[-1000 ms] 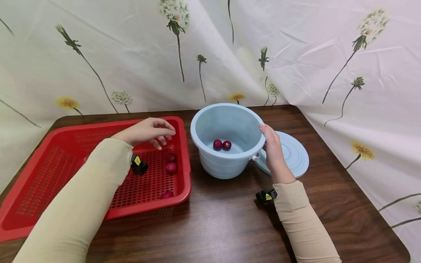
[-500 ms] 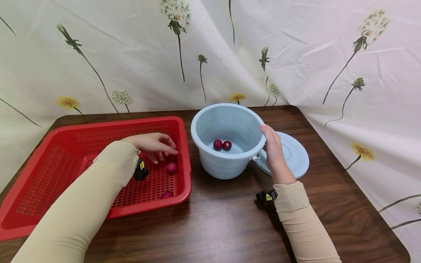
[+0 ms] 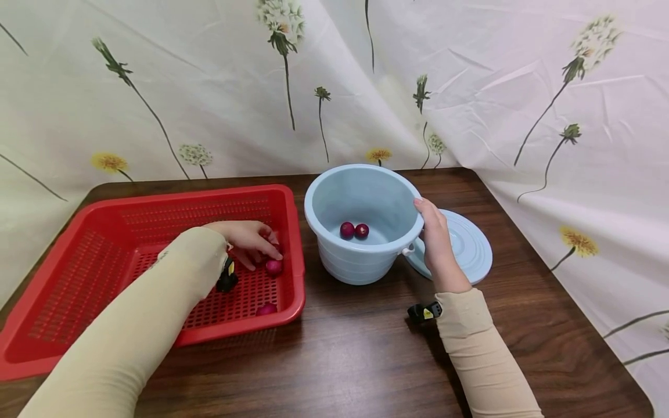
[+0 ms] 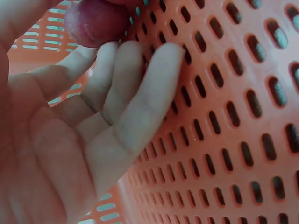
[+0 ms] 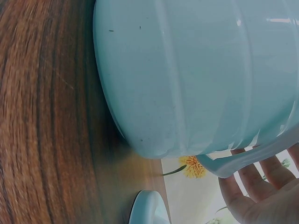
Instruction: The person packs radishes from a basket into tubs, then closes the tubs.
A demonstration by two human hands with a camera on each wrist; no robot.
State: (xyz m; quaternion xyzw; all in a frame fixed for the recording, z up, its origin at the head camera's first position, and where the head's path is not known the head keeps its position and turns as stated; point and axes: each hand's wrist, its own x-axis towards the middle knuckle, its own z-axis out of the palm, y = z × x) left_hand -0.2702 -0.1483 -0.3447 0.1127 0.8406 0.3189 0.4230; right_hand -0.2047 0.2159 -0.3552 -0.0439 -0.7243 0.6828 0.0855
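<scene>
My left hand [image 3: 251,241] is down inside the red plastic basket [image 3: 300,273], at its right wall. In the left wrist view its curled fingers [image 4: 159,79] meet a round, dark red radish [image 4: 96,23] that lies between thumb and fingertips. The top of that radish is cut off by the frame edge. Close below the hand in the head view sits a radish [image 3: 274,267], and another [image 3: 266,309] lies in the near corner. My right hand [image 3: 436,238] grips the right rim of the light blue bucket [image 3: 347,264], thumb on top, fingers outside. Two radishes [image 3: 354,230] lie in the bucket.
A round light blue lid [image 3: 467,247] lies on the dark wooden table [image 3: 360,348], right of the bucket and partly behind the right hand. A white flowered cloth [image 3: 219,87] hangs behind the table and along its right side.
My left hand has come down into the basket from above its far right part, moving nearer and slightly right to the radishes. The right hand and bucket have stayed put.
</scene>
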